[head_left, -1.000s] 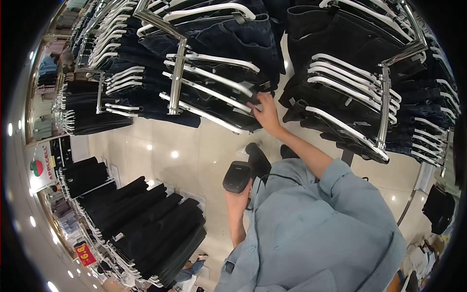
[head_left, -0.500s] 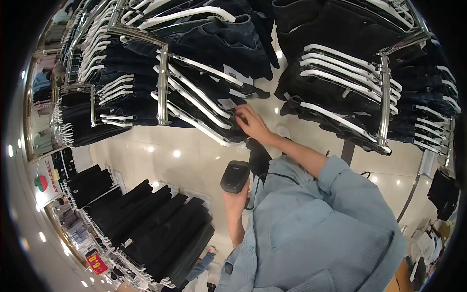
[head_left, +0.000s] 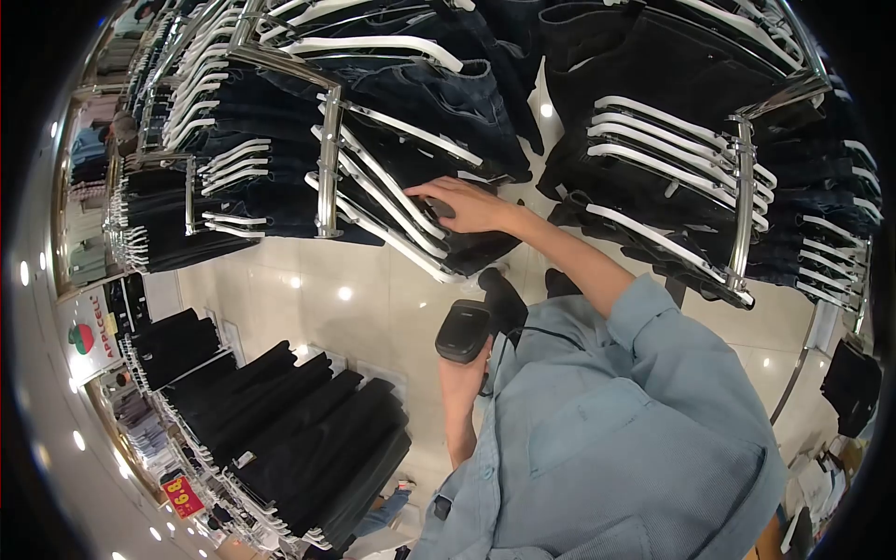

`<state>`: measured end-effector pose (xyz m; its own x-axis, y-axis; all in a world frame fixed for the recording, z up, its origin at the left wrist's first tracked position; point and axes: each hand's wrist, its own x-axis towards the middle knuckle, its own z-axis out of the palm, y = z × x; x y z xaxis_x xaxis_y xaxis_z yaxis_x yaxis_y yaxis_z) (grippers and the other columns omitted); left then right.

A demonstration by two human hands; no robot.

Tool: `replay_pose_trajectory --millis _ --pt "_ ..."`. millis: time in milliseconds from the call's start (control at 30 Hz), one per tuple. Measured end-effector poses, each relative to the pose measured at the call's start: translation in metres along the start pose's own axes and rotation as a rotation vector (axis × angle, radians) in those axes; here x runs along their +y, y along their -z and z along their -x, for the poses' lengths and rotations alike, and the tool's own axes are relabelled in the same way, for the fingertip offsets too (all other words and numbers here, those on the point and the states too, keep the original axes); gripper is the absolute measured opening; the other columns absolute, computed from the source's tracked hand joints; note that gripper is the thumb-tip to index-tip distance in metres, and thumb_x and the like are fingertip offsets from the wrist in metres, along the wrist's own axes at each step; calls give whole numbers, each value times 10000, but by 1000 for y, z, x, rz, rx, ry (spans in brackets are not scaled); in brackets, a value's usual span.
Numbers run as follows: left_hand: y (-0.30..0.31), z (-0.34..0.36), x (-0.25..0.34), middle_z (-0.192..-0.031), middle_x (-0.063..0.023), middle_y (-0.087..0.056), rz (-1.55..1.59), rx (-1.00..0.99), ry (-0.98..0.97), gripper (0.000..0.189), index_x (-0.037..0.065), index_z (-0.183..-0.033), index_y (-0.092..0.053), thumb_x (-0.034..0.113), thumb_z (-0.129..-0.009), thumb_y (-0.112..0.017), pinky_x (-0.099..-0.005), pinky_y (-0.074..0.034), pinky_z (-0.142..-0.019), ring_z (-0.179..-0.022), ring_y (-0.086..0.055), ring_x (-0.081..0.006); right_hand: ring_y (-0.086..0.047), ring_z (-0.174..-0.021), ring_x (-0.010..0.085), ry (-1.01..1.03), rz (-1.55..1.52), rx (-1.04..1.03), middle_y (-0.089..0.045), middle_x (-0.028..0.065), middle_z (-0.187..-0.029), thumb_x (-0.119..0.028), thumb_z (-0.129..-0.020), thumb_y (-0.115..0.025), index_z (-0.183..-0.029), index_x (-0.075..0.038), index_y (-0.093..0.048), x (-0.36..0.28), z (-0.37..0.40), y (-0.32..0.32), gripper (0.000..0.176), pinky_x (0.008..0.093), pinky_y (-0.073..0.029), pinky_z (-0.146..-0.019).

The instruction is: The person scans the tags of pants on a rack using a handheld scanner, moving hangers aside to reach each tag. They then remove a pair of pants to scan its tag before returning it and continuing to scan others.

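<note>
My left hand [head_left: 464, 378] is wrapped around a black handheld barcode scanner [head_left: 463, 330], its flat dark top facing up in front of my shirt. A thin black cable loops near it. At the rack, my right hand [head_left: 467, 203] reaches left over a pair of black trousers [head_left: 471, 250] on a white hanger [head_left: 397, 205]. Its fingers are stretched out and touch the hanger's bar, with the thumb set apart below them. Several more white hangers with dark trousers fan out from the same chrome rail [head_left: 329, 168].
Another chrome rail [head_left: 743, 205] with dark trousers on white hangers stands to the right. Folded-over black trousers [head_left: 299, 420] hang in a row at lower left, near a red price sign [head_left: 184, 495]. Pale glossy floor tiles [head_left: 327, 299] lie between.
My right hand has moved left, from the hanger's end onto its bar, with its fingers straighter. The scanner stays in my left hand. The view has shifted slightly.
</note>
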<state>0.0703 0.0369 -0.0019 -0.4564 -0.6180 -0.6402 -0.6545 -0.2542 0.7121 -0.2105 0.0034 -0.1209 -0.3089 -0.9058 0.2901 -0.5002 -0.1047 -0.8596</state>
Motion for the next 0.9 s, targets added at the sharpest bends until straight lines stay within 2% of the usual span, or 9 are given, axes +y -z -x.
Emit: replay_pose_trajectory --millis 100,200,333,400,433,533,600,700,900 --pt "-1 -2 -1 -715 -16 -663 17 7 -43 143 14 -887 -705 131 -895 -787 -265 -459 -551 -579 -579 -83 -561 -1199 290 -146 -23 62 -528 101 -1229 -68 -825 -740 -1370 -135 -572 -1 11 5 574 380 -487 -1019" --pt "-1 -2 -1 -707 -14 -662 6 35 -57 146 10 -884 -704 131 -893 -787 -266 -460 -553 -577 -581 -85 -678 -976 302 -318 3 171 -654 109 -1065 -174 -840 -773 -1122 -62 -709 0 30 8 310 385 -539 -877" --pt "-2 2 4 -701 -15 -663 37 57 -70 162 7 -888 -705 144 -891 -791 -267 -463 -556 -576 -585 -88 -718 -864 295 -289 -41 283 -726 121 -915 -230 -844 -784 -1004 -36 -754 0 56 15 253 376 -551 -823" --pt "-3 4 6 -697 -17 -663 27 73 -63 170 7 -886 -706 149 -886 -799 -273 -466 -559 -575 -587 -90 -727 -833 238 -474 -235 308 -747 121 -854 -268 -862 -788 -1017 -40 -774 -9 63 25 276 343 -546 -799" --pt "-3 3 1 -685 -15 -659 -5 75 -51 179 7 -885 -705 156 -882 -804 -277 -468 -561 -578 -589 -91 -704 -857 146 -587 -347 234 -751 78 -908 -321 -912 -763 -1100 -68 -778 -18 63 35 316 298 -528 -780" --pt "-5 5 1 -671 -10 -651 -3 67 -44 180 9 -883 -704 159 -884 -803 -282 -463 -557 -570 -581 -90 -676 -879 89 -726 -587 201 -750 28 -997 -370 -951 -734 -1143 -90 -774 -23 59 43 342 260 -517 -775" --pt "-7 8 4 -669 -9 -650 5 67 -57 183 9 -888 -704 162 -884 -803 -283 -460 -557 -570 -579 -89 -688 -930 89 -754 -652 163 -742 33 -1086 -345 -1003 -672 -1235 -95 -734 -30 64 44 347 250 -530 -801" --pt "-11 9 9 -670 -10 -649 23 62 -75 183 10 -900 -704 163 -883 -805 -284 -455 -559 -572 -575 -88 -719 -1058 184 -773 -1237 130 -728 114 -1136 -234 -1060 -556 -1398 -71 -611 -29 73 33 379 300 -575 -873" --pt "-18 14 25 -723 -15 -668 19 52 -107 193 17 -981 -703 139 -874 -807 -287 -457 -564 -586 -574 -86 -704 -1122 225 -769 -1258 130 -669 99 -1235 -226 -1078 -526 -1457 -90 -556 -43 79 22 404 323 -573 -919"
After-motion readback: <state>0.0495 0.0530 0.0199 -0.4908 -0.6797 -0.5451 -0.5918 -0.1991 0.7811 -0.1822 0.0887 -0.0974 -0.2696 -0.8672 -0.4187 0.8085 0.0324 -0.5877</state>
